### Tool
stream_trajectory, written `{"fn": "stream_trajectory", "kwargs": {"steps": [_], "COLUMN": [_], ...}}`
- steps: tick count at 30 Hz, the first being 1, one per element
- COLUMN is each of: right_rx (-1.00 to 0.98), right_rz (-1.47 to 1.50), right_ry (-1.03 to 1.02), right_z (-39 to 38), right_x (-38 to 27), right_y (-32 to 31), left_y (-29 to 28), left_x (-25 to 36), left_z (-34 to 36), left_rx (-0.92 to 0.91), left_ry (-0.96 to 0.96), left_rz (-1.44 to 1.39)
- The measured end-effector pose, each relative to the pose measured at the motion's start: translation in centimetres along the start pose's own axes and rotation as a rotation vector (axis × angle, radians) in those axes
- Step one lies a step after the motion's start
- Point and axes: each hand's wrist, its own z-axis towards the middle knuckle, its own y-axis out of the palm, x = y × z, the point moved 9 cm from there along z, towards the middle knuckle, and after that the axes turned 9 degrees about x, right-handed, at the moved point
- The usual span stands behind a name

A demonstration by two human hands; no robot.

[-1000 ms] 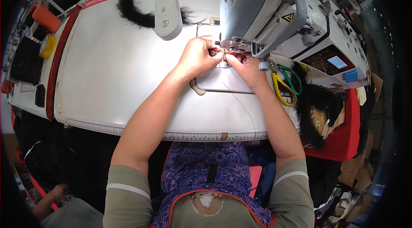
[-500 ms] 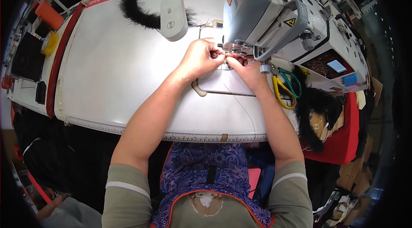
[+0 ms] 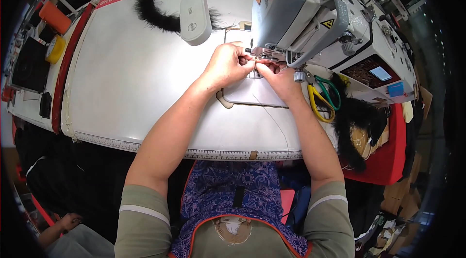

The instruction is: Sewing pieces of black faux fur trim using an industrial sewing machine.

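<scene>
Both hands meet under the head of a white and grey sewing machine (image 3: 281, 10), at its needle area. My left hand (image 3: 228, 66) has thumb and forefinger pressed together just left of the needle. Close against it, my right hand (image 3: 280, 80) pinches too, its other fingers curled beneath the machine head. Whatever lies between the fingertips is too small to make out. A thin loose thread (image 3: 272, 118) trails over the white table (image 3: 126, 78) toward its front edge, between my forearms.
A white lamp (image 3: 195, 20) hangs left of the machine, before a black furry strip (image 3: 158, 12). Beside my right wrist lie yellow and green-handled scissors (image 3: 320, 102) and more black fur (image 3: 350, 127). A ruler tape (image 3: 213, 155) lines the front edge. Another person's hand (image 3: 69, 221) shows at lower left.
My hands stay almost still at the needle area. At lower left, the other person's hand has moved slightly up and right.
</scene>
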Motion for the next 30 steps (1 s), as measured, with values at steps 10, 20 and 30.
{"fn": "stream_trajectory", "kwargs": {"steps": [10,20,30], "right_rx": [-0.058,0.037,-0.179], "right_rz": [-0.092,0.192,0.033], "right_ry": [0.021,0.308,0.234], "right_z": [-0.1,-0.3,-0.7], "right_x": [-0.3,1.4,0.9], "right_y": [0.4,-3.0,-1.8], "left_y": [0.0,-3.7,-3.8], "left_x": [0.2,4.9,4.1], "left_z": [-0.1,-2.1,-1.7], "left_rx": [-0.016,0.052,0.077], "left_ry": [0.019,0.477,0.411], "left_rz": [0.026,0.109,0.12]}}
